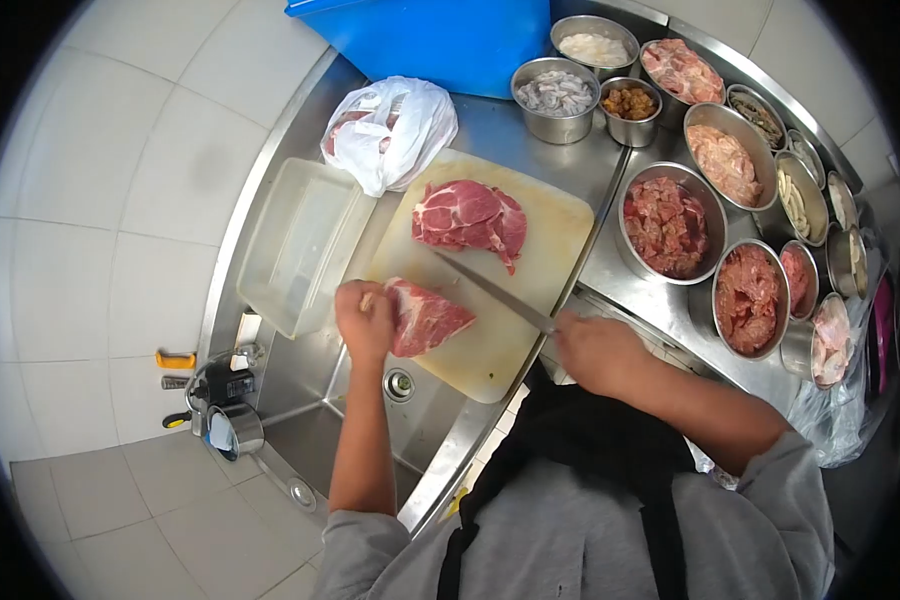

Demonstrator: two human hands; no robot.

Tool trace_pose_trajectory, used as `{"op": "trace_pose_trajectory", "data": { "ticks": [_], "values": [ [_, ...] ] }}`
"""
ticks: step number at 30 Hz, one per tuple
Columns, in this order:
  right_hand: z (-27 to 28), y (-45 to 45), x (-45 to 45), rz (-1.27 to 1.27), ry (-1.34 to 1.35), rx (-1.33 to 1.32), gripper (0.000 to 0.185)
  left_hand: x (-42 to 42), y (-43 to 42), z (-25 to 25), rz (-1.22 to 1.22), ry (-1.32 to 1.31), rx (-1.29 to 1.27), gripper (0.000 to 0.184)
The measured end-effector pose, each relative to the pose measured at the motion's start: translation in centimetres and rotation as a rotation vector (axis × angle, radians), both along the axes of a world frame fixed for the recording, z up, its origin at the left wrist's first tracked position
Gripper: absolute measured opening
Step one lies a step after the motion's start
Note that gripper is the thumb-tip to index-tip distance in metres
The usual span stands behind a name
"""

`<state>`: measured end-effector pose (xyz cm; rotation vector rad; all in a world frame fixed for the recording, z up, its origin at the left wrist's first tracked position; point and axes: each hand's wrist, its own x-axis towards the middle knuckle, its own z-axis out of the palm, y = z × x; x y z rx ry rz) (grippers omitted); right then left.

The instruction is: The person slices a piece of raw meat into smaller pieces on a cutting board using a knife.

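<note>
My left hand (364,318) is closed on the left end of a piece of raw red meat (428,320) at the near left side of a pale cutting board (555,215). In my right hand (595,350) is the handle of a long kitchen knife (500,295). Its blade points up and left over the board, between the held meat and a stack of meat slices (470,215). Those slices lie farther back on the board, apart from both hands. The handle itself is mostly hidden by my fingers.
Left of the board stands a clear plastic container (305,245), with a white plastic bag (390,130) behind it. A sink (315,430) with a drain (399,384) lies below the board. Steel bowls of meat (715,245) crowd the right; a blue bin (430,45) stands behind.
</note>
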<state>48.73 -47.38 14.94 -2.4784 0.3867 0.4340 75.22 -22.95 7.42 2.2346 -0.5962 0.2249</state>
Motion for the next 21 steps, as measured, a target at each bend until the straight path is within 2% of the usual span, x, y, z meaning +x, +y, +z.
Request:
{"op": "trace_pose_trajectory", "data": {
  "ticks": [2,7,11,13,19,21],
  "values": [
    [-0.9,1.7,3.6,0.068,-0.017,0.018,0.024,-2.0,-0.1,-0.4,-0.220,-0.191,0.106,0.016],
    [-1.2,4.3,7.6,0.122,-0.138,0.015,0.021,-2.5,-1.4,-0.3,-0.247,-0.170,0.199,0.026],
    [1.4,4.7,8.3,0.107,-0.015,-0.024,0.021,-2.5,-1.5,-0.8,-0.221,-0.227,0.196,0.036],
    [2.8,5.0,8.7,0.114,0.178,-0.013,0.021,-2.6,-1.0,0.3,-0.254,-0.230,0.196,0.039],
    [2.9,5.3,12.0,0.106,0.201,0.047,0.026,-2.0,-1.1,-0.8,-0.296,-0.263,0.173,0.049],
    [1.2,5.6,13.9,0.138,0.147,0.040,0.028,-1.7,-1.2,-1.1,-0.304,-0.257,0.167,0.050]
  ]
}}
